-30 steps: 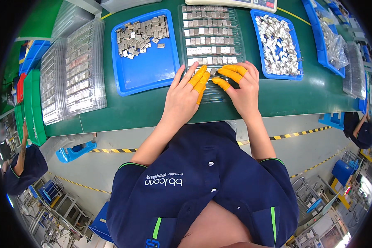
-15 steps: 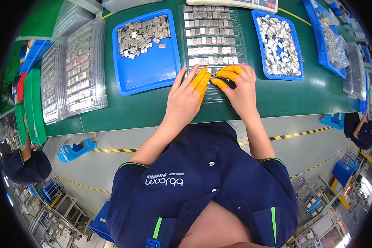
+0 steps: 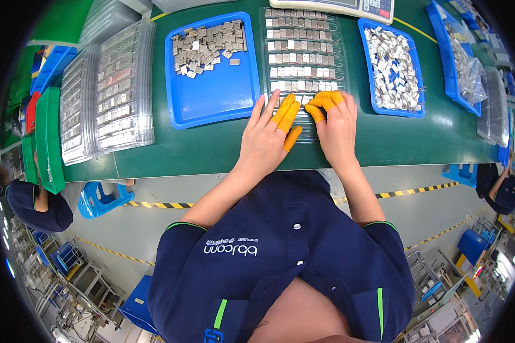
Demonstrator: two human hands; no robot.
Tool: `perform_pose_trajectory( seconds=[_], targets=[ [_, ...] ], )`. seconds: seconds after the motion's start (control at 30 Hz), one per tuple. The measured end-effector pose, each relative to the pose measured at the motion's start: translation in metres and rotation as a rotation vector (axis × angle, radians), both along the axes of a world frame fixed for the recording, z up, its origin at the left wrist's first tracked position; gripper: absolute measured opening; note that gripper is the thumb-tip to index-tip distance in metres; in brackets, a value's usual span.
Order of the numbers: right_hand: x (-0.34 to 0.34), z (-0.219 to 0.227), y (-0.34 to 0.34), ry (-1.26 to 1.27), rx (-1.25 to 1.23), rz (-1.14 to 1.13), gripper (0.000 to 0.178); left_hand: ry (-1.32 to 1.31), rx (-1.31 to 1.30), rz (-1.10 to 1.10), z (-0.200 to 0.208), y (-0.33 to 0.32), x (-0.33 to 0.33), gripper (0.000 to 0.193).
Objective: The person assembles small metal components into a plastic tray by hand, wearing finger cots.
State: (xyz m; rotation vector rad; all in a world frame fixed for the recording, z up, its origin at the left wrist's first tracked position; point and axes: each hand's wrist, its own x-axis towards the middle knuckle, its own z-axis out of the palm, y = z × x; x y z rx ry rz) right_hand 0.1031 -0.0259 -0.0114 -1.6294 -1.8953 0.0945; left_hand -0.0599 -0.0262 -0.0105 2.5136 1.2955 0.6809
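Note:
A clear ribbed plastic tray (image 3: pixel 306 132) lies before me, with rows of small metal and white connector pieces (image 3: pixel 301 72) in its slots. Over its nearer rows my left hand (image 3: pixel 268 132) is open, fingers stretched out and thumb apart, the fingertips at the lowest filled row. My right hand (image 3: pixel 334 123) has its thumb and fingers pinched together just beside it; whatever they may hold is hidden. Yellow finger cots cover several fingertips on both hands.
Left stands a blue tray (image 3: pixel 212 103) of loose metal shells (image 3: pixel 209 46); right, another blue tray (image 3: pixel 396 112) of white pieces with wires (image 3: pixel 392 66). Stacked clear trays (image 3: pixel 120 91) lie far left. A scale (image 3: pixel 337 6) sits behind. More bins (image 3: pixel 449 63) line the right.
My left thumb has moved away from its fingers, and the left hand has parted slightly from the right. A dark grey piece between my hands no longer shows. The view has shifted slightly.

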Motion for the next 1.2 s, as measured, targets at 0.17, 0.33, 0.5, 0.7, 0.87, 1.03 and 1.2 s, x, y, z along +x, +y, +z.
perform_pose_trajectory(
  seconds=[0.17, 0.33, 0.5, 0.7, 0.87, 1.03, 1.2],
  targets=[
    [0.001, -0.003, 0.002, -0.075, 0.015, -0.014, 0.017, -0.009, 0.001, 0.013, 0.0, 0.0, 0.0, 0.039],
    [0.002, -0.002, 0.003, 0.003, 0.005, 0.01, 0.018, -0.015, 0.009, 0.019, -0.001, 0.0, 0.002, 0.039],
    [0.003, 0.001, 0.003, 0.023, 0.011, 0.049, 0.018, -0.004, 0.014, 0.014, -0.002, -0.001, 0.003, 0.039],
    [0.012, 0.003, 0.003, 0.08, -0.056, 0.091, 0.017, 0.028, 0.012, 0.015, -0.002, -0.003, 0.003, 0.041],
    [0.022, 0.005, 0.001, 0.112, -0.048, 0.084, 0.019, 0.03, 0.016, 0.015, -0.002, -0.002, 0.004, 0.041],
    [0.02, 0.015, 0.001, 0.229, 0.073, 0.02, 0.019, 0.023, 0.016, 0.018, -0.002, -0.002, 0.004, 0.041],
    [0.011, 0.013, -0.001, -0.06, 0.079, 0.121, 0.024, 0.025, 0.007, 0.01, -0.004, -0.002, 0.003, 0.04]
  ],
)
